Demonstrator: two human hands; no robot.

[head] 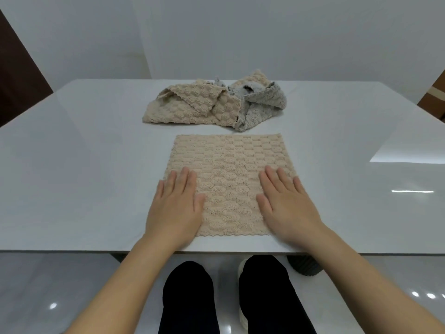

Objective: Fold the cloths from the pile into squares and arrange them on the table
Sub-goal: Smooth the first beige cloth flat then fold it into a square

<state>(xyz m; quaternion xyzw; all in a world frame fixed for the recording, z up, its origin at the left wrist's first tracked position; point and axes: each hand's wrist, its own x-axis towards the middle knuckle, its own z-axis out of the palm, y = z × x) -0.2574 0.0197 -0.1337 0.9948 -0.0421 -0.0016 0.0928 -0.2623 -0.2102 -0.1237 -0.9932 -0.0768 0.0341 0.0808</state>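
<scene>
A beige textured cloth [228, 169] lies spread flat near the front edge of the white table [84, 153]. My left hand [175, 208] rests flat on its near left part, fingers straight. My right hand [286, 206] lies flat on its near right part, fingers straight too. Behind the flat cloth sits the pile: a crumpled beige cloth [192, 104] on the left and a crumpled grey cloth [262, 102] on the right, touching each other.
The table's front edge runs just below my wrists. Under it I see my dark-trousered legs [187, 297], a light shoe [242, 297] and a dark ribbed table base [305, 266]. A white wall stands behind the table.
</scene>
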